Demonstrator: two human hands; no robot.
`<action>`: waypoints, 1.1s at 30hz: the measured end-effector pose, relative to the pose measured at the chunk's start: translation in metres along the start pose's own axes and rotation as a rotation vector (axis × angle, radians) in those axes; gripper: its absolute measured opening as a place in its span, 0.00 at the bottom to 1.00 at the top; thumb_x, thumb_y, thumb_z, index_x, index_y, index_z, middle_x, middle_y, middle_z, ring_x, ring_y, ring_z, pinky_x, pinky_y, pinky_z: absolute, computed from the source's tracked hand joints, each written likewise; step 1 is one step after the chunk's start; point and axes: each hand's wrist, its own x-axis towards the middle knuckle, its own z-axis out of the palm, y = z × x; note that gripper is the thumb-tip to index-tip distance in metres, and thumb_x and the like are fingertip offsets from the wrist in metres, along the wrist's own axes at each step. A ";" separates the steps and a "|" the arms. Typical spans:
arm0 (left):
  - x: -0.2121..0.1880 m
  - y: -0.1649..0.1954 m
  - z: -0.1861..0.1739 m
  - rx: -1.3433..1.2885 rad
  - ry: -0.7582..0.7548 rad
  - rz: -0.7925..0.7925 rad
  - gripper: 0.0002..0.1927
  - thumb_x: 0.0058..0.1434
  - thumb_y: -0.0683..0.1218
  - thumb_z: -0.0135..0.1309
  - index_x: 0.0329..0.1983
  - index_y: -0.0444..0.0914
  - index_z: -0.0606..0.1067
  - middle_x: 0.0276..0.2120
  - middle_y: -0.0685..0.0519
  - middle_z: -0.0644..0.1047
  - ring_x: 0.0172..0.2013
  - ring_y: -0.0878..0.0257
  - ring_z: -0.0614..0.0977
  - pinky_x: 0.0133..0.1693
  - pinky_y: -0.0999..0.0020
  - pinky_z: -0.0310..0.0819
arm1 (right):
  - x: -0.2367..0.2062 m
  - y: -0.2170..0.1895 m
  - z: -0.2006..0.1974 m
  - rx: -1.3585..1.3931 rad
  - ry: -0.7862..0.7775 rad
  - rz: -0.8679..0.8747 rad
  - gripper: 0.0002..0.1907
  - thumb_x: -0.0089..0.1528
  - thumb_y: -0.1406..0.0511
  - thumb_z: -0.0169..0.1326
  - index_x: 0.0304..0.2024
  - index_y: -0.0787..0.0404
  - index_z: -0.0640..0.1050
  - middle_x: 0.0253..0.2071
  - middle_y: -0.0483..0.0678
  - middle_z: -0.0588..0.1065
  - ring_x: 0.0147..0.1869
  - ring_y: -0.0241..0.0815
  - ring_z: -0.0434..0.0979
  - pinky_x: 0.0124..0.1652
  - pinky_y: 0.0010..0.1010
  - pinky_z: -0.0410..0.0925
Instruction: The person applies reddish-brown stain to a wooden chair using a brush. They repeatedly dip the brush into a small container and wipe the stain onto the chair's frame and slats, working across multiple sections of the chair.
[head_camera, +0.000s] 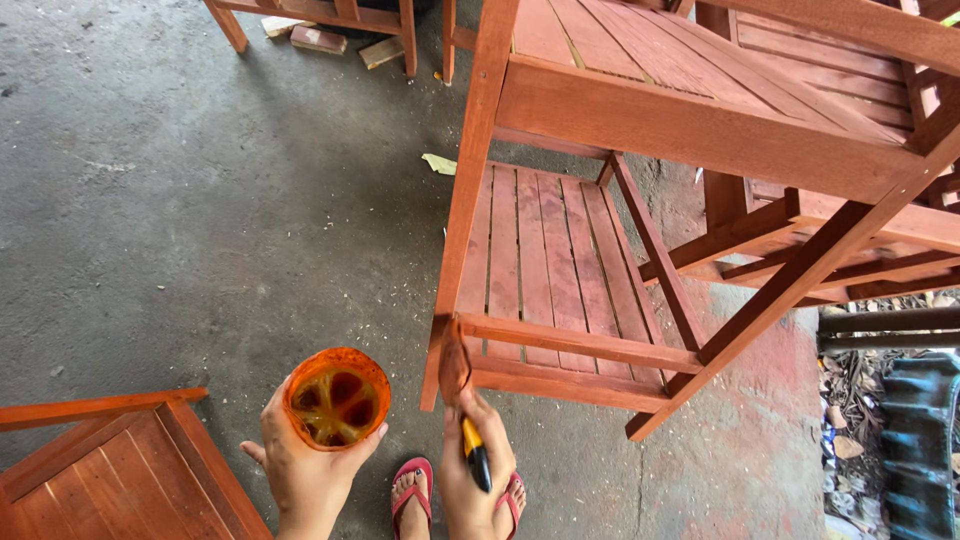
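the left hand (305, 470) is wrapped around a cut-down orange plastic cup (337, 398), holding it upright from below; a shallow pool of reddish-brown wood stain sits in its lobed bottom, and it looks nearly used up. the right hand (472, 465) is closed around the black-and-yellow handle of a paintbrush (458, 385), whose stained bristles press against the lower front rail, right beside the front leg of the wooden table (560, 260).

as a judgement from how things lie: the staining is well along. the table's top, apron, legs, slanted braces and slatted lower shelf all carry the same red-brown colour, though the shelf slats look paler and more matte than the frame, so they may want another coat. the brush is working low at the corner, which suggests the bottom rails and leg ends are among the last parts. another stained slatted piece (110, 465) sits at the lower left, and more stained frames (860, 240) stand to the right.

no package, label or sign is readable. the cup is bare and unmarked. a pale scrap of paper (438, 163) lies on the grey concrete floor (200, 200) near the table leg, and small wood offcuts (320, 38) lie at the top edge. both feet wear red flip-flops (410, 490).
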 end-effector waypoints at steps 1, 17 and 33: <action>0.002 0.001 0.002 0.001 0.001 -0.004 0.59 0.31 0.59 0.75 0.67 0.39 0.62 0.64 0.48 0.68 0.68 0.47 0.66 0.61 0.14 0.30 | 0.002 -0.002 -0.008 -0.027 -0.055 -0.036 0.10 0.60 0.72 0.62 0.45 0.66 0.82 0.48 0.55 0.82 0.51 0.43 0.85 0.51 0.30 0.74; 0.002 0.018 0.021 -0.027 -0.013 0.042 0.61 0.30 0.60 0.75 0.67 0.40 0.60 0.63 0.47 0.67 0.66 0.46 0.68 0.62 0.14 0.29 | 0.050 0.015 -0.031 -0.150 -0.109 -0.096 0.11 0.56 0.72 0.65 0.42 0.64 0.83 0.45 0.55 0.84 0.53 0.43 0.85 0.52 0.31 0.74; 0.001 0.029 0.024 -0.045 -0.007 0.058 0.62 0.29 0.60 0.75 0.67 0.41 0.60 0.64 0.50 0.68 0.66 0.48 0.68 0.62 0.14 0.32 | 0.145 -0.020 0.010 0.241 0.036 0.590 0.09 0.63 0.67 0.60 0.42 0.65 0.81 0.35 0.52 0.80 0.35 0.43 0.84 0.29 0.30 0.75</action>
